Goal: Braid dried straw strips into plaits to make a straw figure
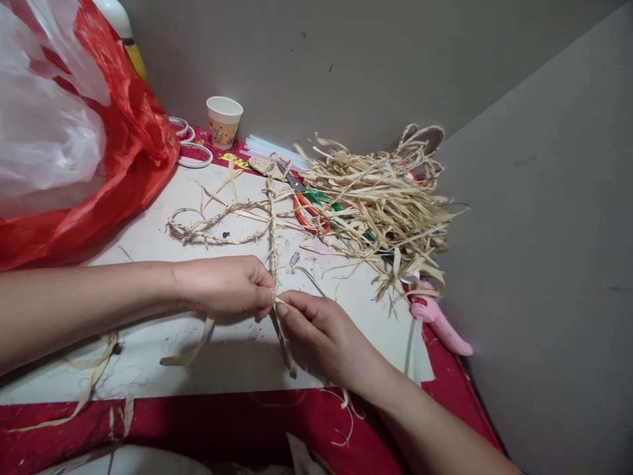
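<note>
Plainly, the straw-coloured braid (272,244) looks thin, bristly.

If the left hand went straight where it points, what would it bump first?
Past the straw braid that the left hand pinches, probably the right hand, which is very close, though depth is unclear.

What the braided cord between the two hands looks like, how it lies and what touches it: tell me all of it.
The braided cord is pale tan, plaited from narrow, flat, dry-looking plant strips, with stray ends sticking out. It runs nearly straight from its far end toward the person, above the white work surface. The left hand and right hand pinch it; loose strips trail below them. A looped braid meets it from the left; whether they join is unclear.
</note>
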The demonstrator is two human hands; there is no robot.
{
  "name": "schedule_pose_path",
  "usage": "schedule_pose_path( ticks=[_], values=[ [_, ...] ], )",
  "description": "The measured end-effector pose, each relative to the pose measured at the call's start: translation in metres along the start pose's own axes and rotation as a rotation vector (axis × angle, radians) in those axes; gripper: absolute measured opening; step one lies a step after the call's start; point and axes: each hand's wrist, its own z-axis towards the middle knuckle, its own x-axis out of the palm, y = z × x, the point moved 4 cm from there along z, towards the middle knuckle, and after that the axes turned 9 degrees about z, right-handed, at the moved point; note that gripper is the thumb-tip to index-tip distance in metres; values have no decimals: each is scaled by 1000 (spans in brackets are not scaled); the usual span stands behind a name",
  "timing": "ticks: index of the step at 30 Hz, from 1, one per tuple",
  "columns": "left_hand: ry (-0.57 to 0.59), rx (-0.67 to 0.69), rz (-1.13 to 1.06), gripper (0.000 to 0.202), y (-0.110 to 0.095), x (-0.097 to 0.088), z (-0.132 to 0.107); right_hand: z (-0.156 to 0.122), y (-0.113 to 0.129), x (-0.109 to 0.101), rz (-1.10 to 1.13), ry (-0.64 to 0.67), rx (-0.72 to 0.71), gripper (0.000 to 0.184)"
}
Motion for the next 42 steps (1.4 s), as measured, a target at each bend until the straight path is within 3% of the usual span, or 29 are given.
schedule_pose_path(
  ticks=[4, 11, 16, 21, 24, 27, 31, 32, 33, 38, 42],
  values=[
    [-48, -9, 76, 19, -2, 1, -3, -4, 4, -9, -157, -84, 14, 28],
    [-143, -35, -12, 21, -7, 8, -7, -12, -2, 7, 210, -16, 170, 30],
    [-147, -19, -121, 24, -10, 11, -8, -17, -4, 17, -218, -41, -12, 25],
    [-152, -27, -199, 22, -7, 14, -7, -17, 0, 20, -595, -96, -38, 21],
    [-130, -30, -208, 21, -6, 14, -7, -25, 6, 21, -605, 3, -24, 25],
    [-99, -21, -206, 20, -5, 12, -7, -34, 15, 13, -437, 76, -46, 34],
    [-83, -16, -225, 20, -2, 11, -6, -30, 27, -21, -223, -352, -174, 29],
    [-81, -5, -231, 21, -2, 11, -5, -26, 25, -25, -159, -392, -160, 25],
    [-79, 10, -233, 22, -2, 10, -5, -20, 21, -26, -90, -373, -124, 23],
    [-18, 44, -219, 27, -6, 11, -5, 0, 0, -7, 149, -1, 93, 34],
    [-17, 3, -224, 22, -8, 10, -7, 2, -6, -6, 151, 89, 136, 41]
  ],
)
